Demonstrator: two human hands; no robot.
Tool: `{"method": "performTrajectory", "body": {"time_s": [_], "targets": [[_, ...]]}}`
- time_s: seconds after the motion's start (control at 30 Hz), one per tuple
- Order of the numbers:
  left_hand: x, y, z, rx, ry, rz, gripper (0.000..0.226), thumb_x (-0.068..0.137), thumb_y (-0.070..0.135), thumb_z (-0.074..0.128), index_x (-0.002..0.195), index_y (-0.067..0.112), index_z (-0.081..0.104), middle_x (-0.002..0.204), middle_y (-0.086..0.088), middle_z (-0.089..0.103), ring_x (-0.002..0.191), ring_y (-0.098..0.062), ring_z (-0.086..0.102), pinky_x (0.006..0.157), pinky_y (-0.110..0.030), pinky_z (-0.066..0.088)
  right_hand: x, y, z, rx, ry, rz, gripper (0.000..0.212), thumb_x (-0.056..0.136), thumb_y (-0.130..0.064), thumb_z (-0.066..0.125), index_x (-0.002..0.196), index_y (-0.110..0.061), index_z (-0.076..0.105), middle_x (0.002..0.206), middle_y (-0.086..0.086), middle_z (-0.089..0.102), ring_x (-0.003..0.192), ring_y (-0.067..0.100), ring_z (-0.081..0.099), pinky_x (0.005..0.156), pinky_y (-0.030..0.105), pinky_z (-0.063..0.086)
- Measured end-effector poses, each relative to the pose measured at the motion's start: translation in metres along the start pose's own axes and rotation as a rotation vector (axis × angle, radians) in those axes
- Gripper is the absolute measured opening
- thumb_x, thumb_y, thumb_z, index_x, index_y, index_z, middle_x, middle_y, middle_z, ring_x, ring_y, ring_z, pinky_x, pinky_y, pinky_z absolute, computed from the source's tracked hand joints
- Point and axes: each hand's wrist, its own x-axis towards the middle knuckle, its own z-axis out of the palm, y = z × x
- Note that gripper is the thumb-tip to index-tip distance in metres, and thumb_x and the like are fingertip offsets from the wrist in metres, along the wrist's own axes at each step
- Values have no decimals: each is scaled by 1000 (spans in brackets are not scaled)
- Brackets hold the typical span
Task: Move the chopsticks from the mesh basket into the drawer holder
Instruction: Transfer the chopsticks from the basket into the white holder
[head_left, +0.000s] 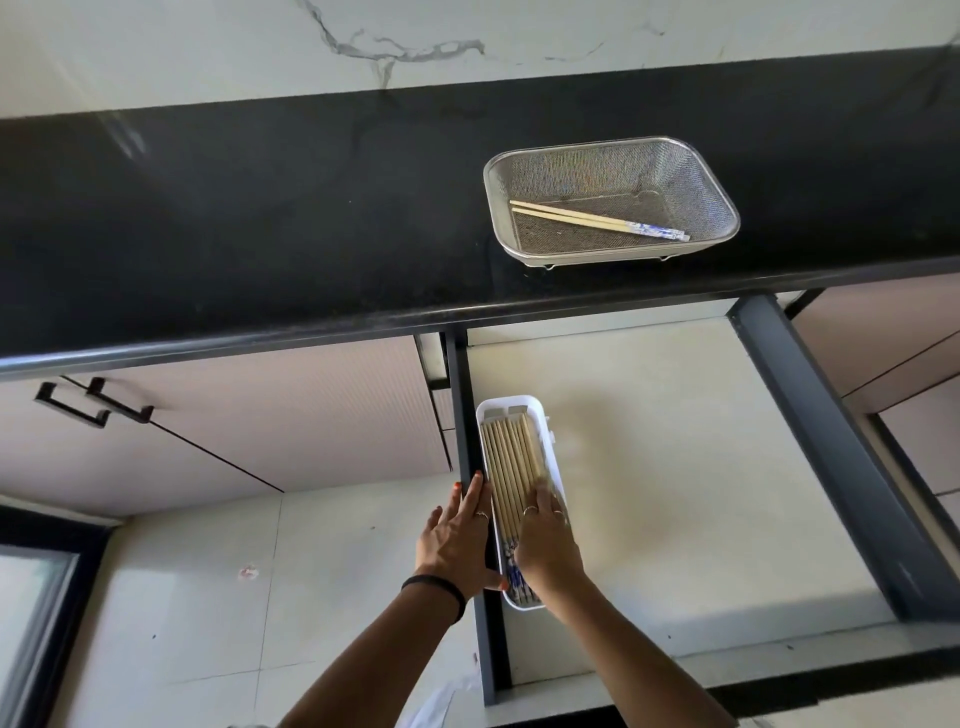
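Observation:
A steel mesh basket (717, 182) stands on the black counter, right of centre. Two pale chopsticks (582, 218) with blue-patterned ends lie flat in it. Below, in the pulled-out drawer (675, 467), a white holder (514, 405) sits against the left wall, filled with several chopsticks (506, 462) lying side by side. My left hand (457, 540) rests flat on the drawer's left wall beside the holder, thumb touching the holder's near end. My right hand (545, 540) lies palm down on the chopsticks in the holder, fingers spread over them.
The black counter (260, 234) runs across the view under a white marbled wall. Closed cabinet doors with black handles (93, 405) are at the left. The drawer's grey right rail (831, 457) bounds a bare white floor. Tiled floor lies below.

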Motion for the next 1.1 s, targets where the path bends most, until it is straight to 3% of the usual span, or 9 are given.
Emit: {"method": "performTrajectory", "body": {"time_s": [0.13,0.27,0.63,0.87,1.1], "targets": [[1,-1,1,7,-2,5,126,73,52,76,151,17,-16,159,3,-20,148,-21,-9,122,-40,8,1,5,1,54,-50,-5,61,95,4,30,150,-3,5,161,7,-4,148,26,6,118,35,16],[1,-2,3,15,-6,8,126,73,53,75,151,17,-16,159,3,-20,148,-21,-10,122,-40,8,1,12,-2,63,-116,-64,68,92,10,34,151,-7,5,161,5,-4,148,23,5,119,33,14],[2,-2,2,21,-15,8,128,71,54,76,151,16,-16,159,1,-19,148,-22,-9,121,-42,11,-16,13,-2,83,-206,8,65,95,3,39,150,-3,7,160,13,-2,148,28,4,118,34,12],[2,-2,1,39,-10,18,127,71,55,76,152,14,-14,160,0,-19,148,-23,-9,121,-42,13,-26,12,-2,101,-183,48,60,95,-7,46,148,-1,18,157,17,14,144,28,20,117,32,25],[2,-3,-1,42,-16,6,128,71,55,76,151,13,-16,160,-1,-19,148,-23,-10,121,-42,12,-27,6,-9,136,-211,66,65,95,-4,43,149,1,8,158,19,4,146,30,12,119,36,22]]}}
